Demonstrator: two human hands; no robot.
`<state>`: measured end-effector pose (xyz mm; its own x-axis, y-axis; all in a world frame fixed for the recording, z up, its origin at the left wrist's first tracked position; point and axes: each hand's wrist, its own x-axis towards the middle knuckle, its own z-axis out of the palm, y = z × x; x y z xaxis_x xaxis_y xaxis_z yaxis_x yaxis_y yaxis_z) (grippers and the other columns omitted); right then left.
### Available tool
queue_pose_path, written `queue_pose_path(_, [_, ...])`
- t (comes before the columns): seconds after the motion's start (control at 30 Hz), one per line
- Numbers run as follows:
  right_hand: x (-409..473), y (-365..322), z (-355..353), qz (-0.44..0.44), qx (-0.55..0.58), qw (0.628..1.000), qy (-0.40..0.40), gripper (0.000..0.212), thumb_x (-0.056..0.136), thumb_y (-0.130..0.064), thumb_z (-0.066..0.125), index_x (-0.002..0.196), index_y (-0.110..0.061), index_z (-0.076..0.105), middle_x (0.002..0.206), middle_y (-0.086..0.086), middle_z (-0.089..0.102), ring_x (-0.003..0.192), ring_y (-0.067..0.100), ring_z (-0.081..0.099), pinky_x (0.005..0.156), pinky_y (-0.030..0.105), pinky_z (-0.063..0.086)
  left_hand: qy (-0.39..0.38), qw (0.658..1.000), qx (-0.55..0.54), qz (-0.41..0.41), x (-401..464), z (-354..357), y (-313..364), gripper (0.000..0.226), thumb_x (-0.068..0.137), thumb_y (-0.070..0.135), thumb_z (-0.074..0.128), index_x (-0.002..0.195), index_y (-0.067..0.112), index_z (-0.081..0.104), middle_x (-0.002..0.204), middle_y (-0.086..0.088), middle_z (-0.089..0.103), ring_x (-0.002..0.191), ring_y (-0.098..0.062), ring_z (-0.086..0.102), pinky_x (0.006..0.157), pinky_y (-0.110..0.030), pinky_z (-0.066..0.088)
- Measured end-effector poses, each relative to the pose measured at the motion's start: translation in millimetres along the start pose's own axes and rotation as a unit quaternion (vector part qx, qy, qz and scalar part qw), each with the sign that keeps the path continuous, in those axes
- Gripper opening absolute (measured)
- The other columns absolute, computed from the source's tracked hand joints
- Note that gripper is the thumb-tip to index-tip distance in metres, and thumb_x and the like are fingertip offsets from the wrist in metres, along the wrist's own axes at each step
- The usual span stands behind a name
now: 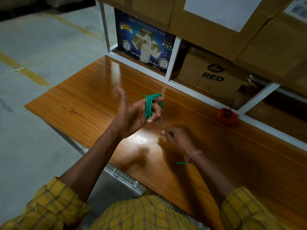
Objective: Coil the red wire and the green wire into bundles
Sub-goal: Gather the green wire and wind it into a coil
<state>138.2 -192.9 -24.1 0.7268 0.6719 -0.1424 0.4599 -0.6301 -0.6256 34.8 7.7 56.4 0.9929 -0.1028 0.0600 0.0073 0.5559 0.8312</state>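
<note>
The green wire (149, 105) is wound in several loops around the curled fingers of my left hand (132, 113), which is raised above the wooden table (83, 100) with the thumb stretched out. A thin strand runs down from the loops to my right hand (176, 138), blurred, pinching it just above the table. A short green piece (182, 163) shows near my right wrist. The red wire (228, 116) lies as a coiled bundle on the table at the back right, apart from both hands.
A white shelf frame (172, 57) runs along the table's far edge, holding a blue tape carton (144, 42) and a brown cardboard box (211, 75). More cardboard boxes sit above. Concrete floor with yellow lines lies to the left.
</note>
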Motion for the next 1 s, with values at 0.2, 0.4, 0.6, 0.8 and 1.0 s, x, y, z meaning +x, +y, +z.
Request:
queue_pose_path(0.2, [-50, -63, 7, -0.109, -0.140, 0.978, -0.106, 0.025, 0.102, -0.029, 0.048, 0.112, -0.016, 0.067, 0.097, 0.012, 0.074, 0.088, 0.034, 0.068, 0.071, 0.044, 0.054, 0.142, 0.977, 0.161, 0.001, 18, -13, -11, 0.133, 0.069, 0.099, -0.005, 0.138, -0.002, 0.049, 0.117, -0.027, 0.068, 0.084, -0.033, 0.059, 0.093, -0.035, 0.054])
queue_pose_path(0.4, [-51, -100, -73, -0.105, -0.300, 0.946, -0.064, 0.017, 0.105, -0.020, 0.049, 0.119, -0.024, 0.058, 0.096, 0.002, 0.068, 0.081, 0.027, 0.068, 0.062, 0.042, 0.055, 0.088, 0.904, 0.403, -0.115, 8, -25, -28, 0.103, 0.064, 0.106, -0.002, 0.079, 0.034, 0.069, 0.101, -0.034, 0.066, 0.088, -0.037, 0.062, 0.100, -0.060, 0.050])
queue_pose_path(0.6, [-20, -78, -134, -0.091, -0.260, 0.961, 0.039, 0.015, 0.107, -0.030, 0.049, 0.110, -0.024, 0.063, 0.100, -0.004, 0.062, 0.085, 0.015, 0.060, 0.074, 0.036, 0.057, 0.005, 0.915, 0.378, -0.145, -2, -21, -35, 0.128, 0.070, 0.104, 0.002, 0.108, -0.005, 0.058, 0.098, -0.027, 0.067, 0.067, -0.018, 0.046, 0.077, -0.034, 0.046])
queue_pose_path(0.8, [22, -24, -131, -0.134, -0.171, 0.955, 0.202, 0.026, 0.104, -0.035, 0.050, 0.105, -0.018, 0.070, 0.097, 0.004, 0.067, 0.084, 0.023, 0.063, 0.070, 0.045, 0.055, -0.092, 0.934, 0.316, -0.142, -5, 3, -29, 0.132, 0.071, 0.103, 0.001, 0.143, 0.002, 0.048, 0.090, -0.017, 0.065, 0.066, -0.026, 0.035, 0.077, -0.032, 0.040])
queue_pose_path(1.0, [27, 6, -78, 0.002, 0.063, 0.991, 0.120, 0.019, 0.105, -0.013, 0.058, 0.099, -0.002, 0.072, 0.098, 0.013, 0.069, 0.095, 0.027, 0.064, 0.084, 0.042, 0.051, -0.098, 0.979, 0.156, -0.084, -3, 25, -15, 0.138, 0.073, 0.086, -0.022, 0.148, -0.012, 0.041, 0.086, -0.024, 0.057, 0.065, -0.026, 0.039, 0.091, -0.031, 0.047])
